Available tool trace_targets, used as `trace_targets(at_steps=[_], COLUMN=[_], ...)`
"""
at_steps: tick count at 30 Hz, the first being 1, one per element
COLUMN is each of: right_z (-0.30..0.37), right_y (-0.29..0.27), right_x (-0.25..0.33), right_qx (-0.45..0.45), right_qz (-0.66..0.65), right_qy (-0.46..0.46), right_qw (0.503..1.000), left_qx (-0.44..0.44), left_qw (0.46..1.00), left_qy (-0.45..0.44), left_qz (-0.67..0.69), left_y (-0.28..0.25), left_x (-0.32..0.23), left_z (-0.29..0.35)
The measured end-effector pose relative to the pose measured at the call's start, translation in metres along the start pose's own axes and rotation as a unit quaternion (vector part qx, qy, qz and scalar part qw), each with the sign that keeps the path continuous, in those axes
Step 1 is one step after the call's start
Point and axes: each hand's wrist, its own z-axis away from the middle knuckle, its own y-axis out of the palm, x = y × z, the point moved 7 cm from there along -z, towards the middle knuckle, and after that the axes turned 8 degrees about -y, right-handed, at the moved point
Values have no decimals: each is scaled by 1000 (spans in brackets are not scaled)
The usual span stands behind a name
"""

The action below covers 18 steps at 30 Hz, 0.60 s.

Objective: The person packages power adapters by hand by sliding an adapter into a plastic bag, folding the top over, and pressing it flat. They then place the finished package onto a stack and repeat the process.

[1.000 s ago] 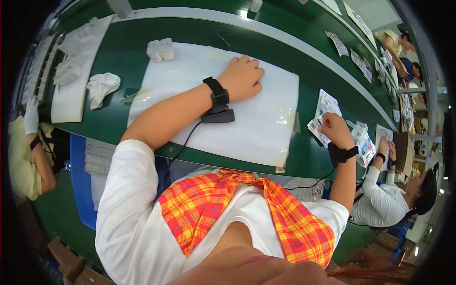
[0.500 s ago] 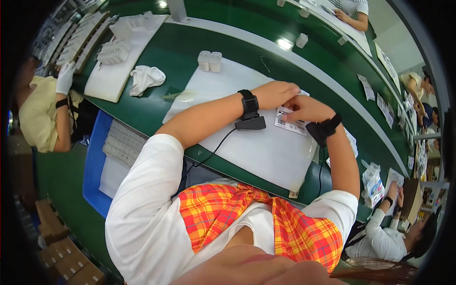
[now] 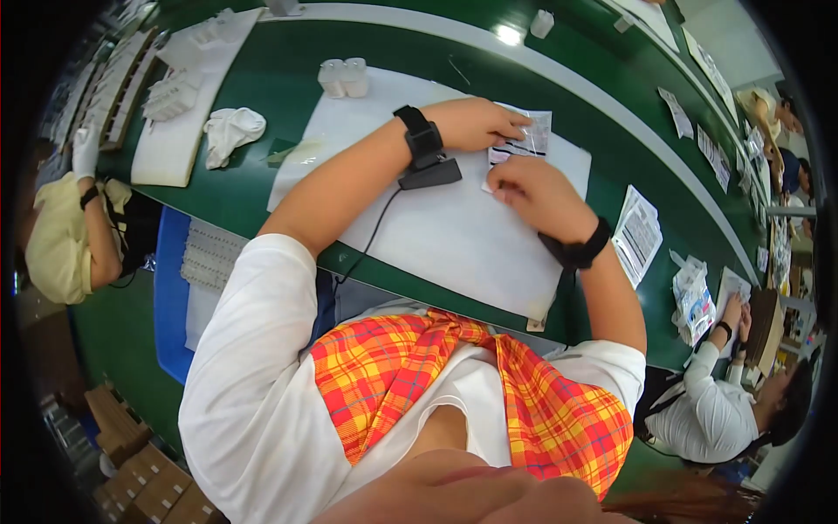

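A printed paper sheet [image 3: 539, 133], seemingly under a glossy clear film, lies on the far right part of a white work mat [image 3: 436, 227]. My left hand [image 3: 478, 124] rests across its upper left part, fingers stretched out flat over it. Nearer to me, my right hand [image 3: 546, 196] has its fingers curled at the sheet's lower left edge, thumb and index finger pinching there. The fingertips partly hide that edge. Each wrist carries a black strap; a black box with a cable [image 3: 429, 173] hangs at the left one.
Two small white containers [image 3: 343, 79] stand at the mat's far left corner. A crumpled white glove [image 3: 234, 133] lies further left. Printed sheets [image 3: 637, 236] and a plastic bag [image 3: 692, 301] lie rightward. A blue bin [image 3: 170, 297] sits below the table edge. Co-workers sit either side.
My hands, close together over the sheet before, have moved apart. The left lies flat on its far part, the right has drawn nearer to me. More of the sheet shows. The view has shifted slightly.
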Motion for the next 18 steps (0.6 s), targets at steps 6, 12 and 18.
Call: trace_targets(at_steps=[6, 12, 18], right_z=[66, 58, -37], right_y=[39, 27, -123], right_x=[51, 41, -78], right_qx=[12, 133, 15], right_qz=[108, 131, -254], right_qy=[-18, -18, 66], right_qw=[994, 982, 965], left_qx=[23, -86, -174], left_qw=[989, 984, 978], left_qy=[-9, -63, -16], left_qz=[-147, -142, -118], left_y=[7, 10, 3], left_x=[-18, -38, -35], left_z=[22, 11, 5])
